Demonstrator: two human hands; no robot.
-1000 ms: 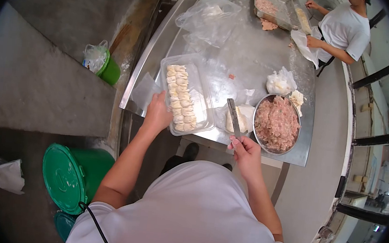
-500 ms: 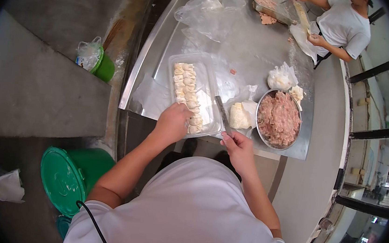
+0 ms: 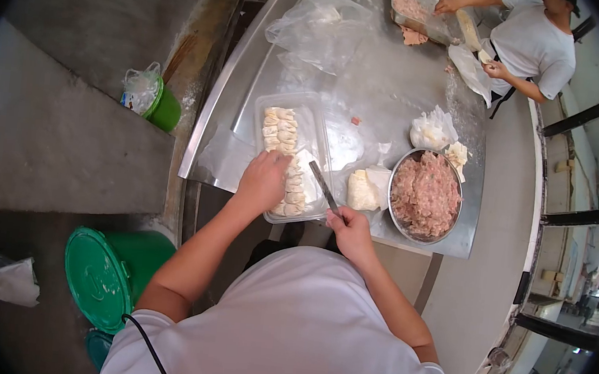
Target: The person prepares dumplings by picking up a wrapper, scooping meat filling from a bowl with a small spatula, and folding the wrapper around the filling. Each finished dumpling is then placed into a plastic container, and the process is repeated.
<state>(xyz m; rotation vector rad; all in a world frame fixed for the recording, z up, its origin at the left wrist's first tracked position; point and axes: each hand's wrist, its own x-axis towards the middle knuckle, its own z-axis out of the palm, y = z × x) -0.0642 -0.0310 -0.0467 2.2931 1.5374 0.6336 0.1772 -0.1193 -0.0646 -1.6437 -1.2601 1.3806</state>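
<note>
The table (image 3: 390, 73) gleamed, smooth brushed-looking metal; the tray (image 3: 317, 134) was clear, glossy plastic, and the bucket (image 3: 100, 276) shiny green plastic!

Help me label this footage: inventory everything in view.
Rectangular plastic tray: one, clear, table's near edge
Folded dumplings: many, cream, in tray
Flat metal spatula: one, grey, right hand
Round steel bowl: one, silver, right
Minced meat: one heap, pink, in bowl
Dough block: one, cream, bowl's left
Steel table: one, silver, centre
Plastic bags: several, clear or white, table
Metal pan: one, silver, far end
Plastic buckets: at least two, green, left
Person: one, white shirt, upper right
Left hand: one, bare, over dumplings
Right hand: one, bare, gripping spatula
</note>
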